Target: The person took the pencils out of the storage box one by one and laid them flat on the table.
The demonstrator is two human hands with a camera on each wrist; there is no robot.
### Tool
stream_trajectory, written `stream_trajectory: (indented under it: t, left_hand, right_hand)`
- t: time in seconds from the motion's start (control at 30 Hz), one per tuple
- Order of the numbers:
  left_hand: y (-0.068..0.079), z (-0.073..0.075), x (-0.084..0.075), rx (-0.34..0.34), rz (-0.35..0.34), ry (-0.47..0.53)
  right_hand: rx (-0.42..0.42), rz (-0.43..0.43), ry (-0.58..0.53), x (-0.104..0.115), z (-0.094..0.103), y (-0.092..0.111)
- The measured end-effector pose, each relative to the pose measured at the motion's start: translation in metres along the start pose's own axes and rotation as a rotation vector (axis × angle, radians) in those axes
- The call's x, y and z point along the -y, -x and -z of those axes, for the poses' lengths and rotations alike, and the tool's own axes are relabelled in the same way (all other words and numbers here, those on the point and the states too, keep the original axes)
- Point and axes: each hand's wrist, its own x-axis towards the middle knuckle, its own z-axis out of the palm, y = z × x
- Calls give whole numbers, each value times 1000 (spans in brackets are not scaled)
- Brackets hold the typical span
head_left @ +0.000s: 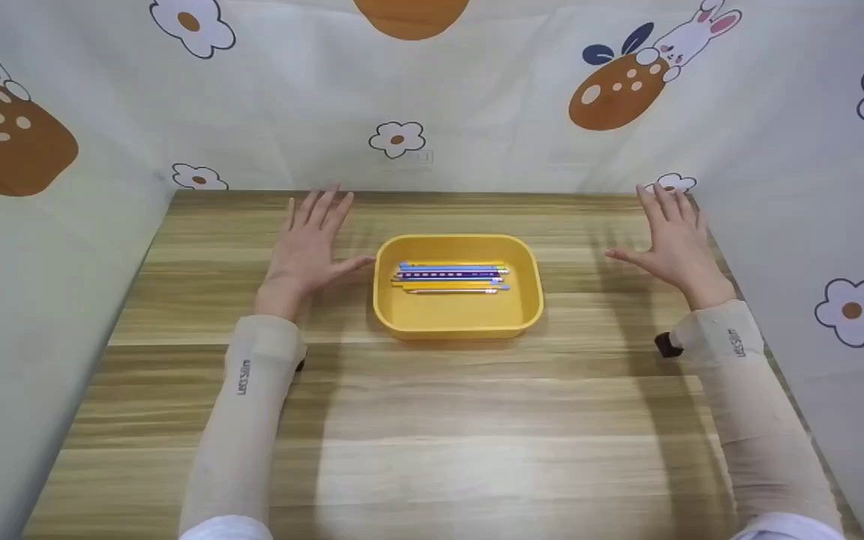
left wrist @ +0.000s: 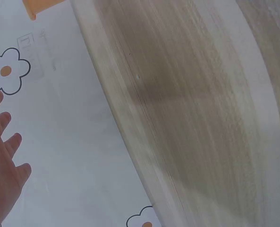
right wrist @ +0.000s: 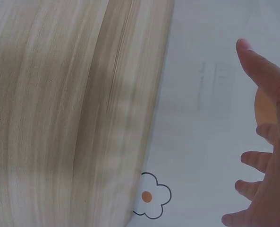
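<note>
From far off, I saw a yellow tray [head_left: 458, 313] on the table [head_left: 432, 420], with pencils [head_left: 451, 275] side by side inside it. Its sides, I think, stopped them rolling away. The left hand [head_left: 304, 251] was left of the tray, fingers spread, holding nothing — I couldn't tell if its thumb touched the tray. The right hand [head_left: 676, 251] was well to the tray's right, spread and holding nothing, maybe to leave the tray room. The pencils looked thin and straight — blue, purple, yellow and silvery.
</note>
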Motion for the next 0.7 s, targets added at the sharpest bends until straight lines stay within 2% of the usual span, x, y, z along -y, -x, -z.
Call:
stream_trajectory:
  t: [0.33, 0.7]
  left_hand:
    - [2, -3, -3, -15, -21, 61]
    - [4, -2, -12, -10, -47, 123]
  right_hand:
    - [-11, 60, -16, 1, -3, -1]
    - [14, 61, -44, 7, -5, -3]
